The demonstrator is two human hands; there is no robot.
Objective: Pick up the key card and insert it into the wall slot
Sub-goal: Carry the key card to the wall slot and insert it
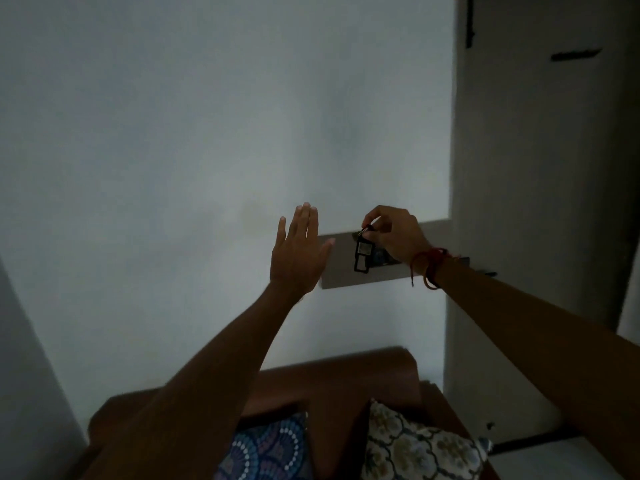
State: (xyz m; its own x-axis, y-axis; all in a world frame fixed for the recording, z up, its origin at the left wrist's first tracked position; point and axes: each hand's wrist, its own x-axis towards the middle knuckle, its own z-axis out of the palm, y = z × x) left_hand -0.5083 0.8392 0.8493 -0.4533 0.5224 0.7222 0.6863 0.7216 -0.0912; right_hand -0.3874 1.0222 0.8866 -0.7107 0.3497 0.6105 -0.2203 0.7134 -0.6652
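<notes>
The room is dim. A grey wall panel [341, 268] sits on the white wall at mid-height. My right hand [398, 233] pinches a small ring from which a dark key card [362, 257] hangs down in front of the panel. The slot itself cannot be made out, as the card and my right hand cover that part. My left hand [299, 252] is raised flat, fingers together and upward, palm toward the wall at the panel's left edge. It holds nothing. A red thread band circles my right wrist.
A brown sofa back [332, 379] stands against the wall below my arms, with a blue patterned cushion [273, 452] and a cream patterned cushion [419, 448] on it. A grey column [540, 168] juts out at the right.
</notes>
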